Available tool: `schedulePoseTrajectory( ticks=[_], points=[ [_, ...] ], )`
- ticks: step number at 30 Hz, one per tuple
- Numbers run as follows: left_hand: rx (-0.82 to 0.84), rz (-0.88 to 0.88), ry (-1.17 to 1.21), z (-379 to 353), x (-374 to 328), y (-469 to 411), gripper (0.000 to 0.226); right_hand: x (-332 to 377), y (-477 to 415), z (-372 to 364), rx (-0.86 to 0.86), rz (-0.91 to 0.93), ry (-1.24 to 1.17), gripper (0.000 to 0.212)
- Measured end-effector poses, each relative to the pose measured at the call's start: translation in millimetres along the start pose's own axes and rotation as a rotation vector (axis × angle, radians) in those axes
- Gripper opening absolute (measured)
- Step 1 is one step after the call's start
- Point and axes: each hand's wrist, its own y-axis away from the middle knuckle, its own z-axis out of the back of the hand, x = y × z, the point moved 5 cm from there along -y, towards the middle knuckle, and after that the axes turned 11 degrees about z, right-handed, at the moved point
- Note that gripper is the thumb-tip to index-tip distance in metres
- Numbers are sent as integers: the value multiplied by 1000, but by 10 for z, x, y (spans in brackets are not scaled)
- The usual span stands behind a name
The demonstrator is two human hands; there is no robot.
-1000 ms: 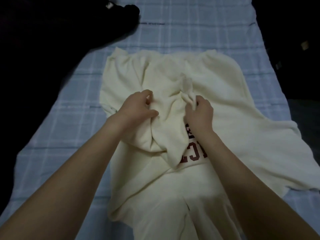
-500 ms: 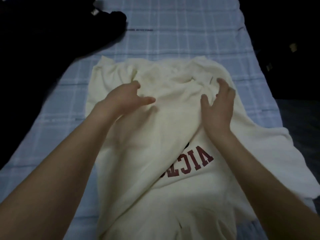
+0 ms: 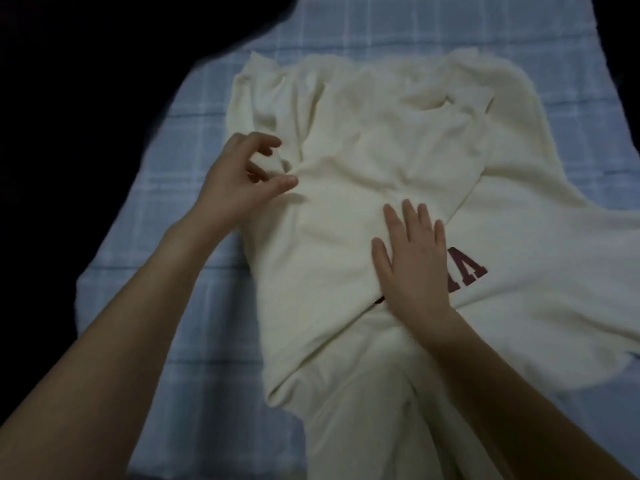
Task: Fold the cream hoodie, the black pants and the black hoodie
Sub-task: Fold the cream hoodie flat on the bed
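The cream hoodie (image 3: 381, 150) lies spread on the bed, one sleeve folded across its chest and partly covering the dark red lettering (image 3: 467, 268). My right hand (image 3: 412, 258) presses flat on the folded sleeve, just left of the letters, fingers straight. My left hand (image 3: 242, 178) hovers at the left edge of that fold with fingers loosely curled. Its thumb tip touches the cloth and nothing is gripped. A black mass (image 3: 104, 64) at the upper left is too dark to make out as separate garments.
A light blue plaid bed cover (image 3: 180, 306) shows to the left of the hoodie and beyond it (image 3: 381, 26). The bed's right edge (image 3: 377, 95) falls off into darkness. The hoodie's other sleeve (image 3: 571, 271) spreads out to the right.
My hands let go of the bunched sleeve and laid it flat across the chest. The right hand slid back toward me onto the lettering; the left moved to the fold's left edge.
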Motion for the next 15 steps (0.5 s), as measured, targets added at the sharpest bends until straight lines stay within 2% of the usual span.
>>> schedulePoseTrajectory(
  ticks=[2,4,6,9,12,15],
  points=[
    [44,80,59,142,253,240,43,453,244,25,-44,5,-163,61],
    [141,57,-28,163,436,374,35,964,492,-55,-63,48,-266,63],
    [234,7,-112,151,495,371,34,1309,609,-168,-69,35,-283,66],
    [365,-60,-231,130,455,279,29,1483,645,-390,28,-38,-201,69],
    [387,-159,-365,377,396,123,39,1568,676,-438,-21,-54,-216,68],
    [314,-181,-458,699,468,-14,56,1669,663,-467,-81,-17,-141,68]
  ],
)
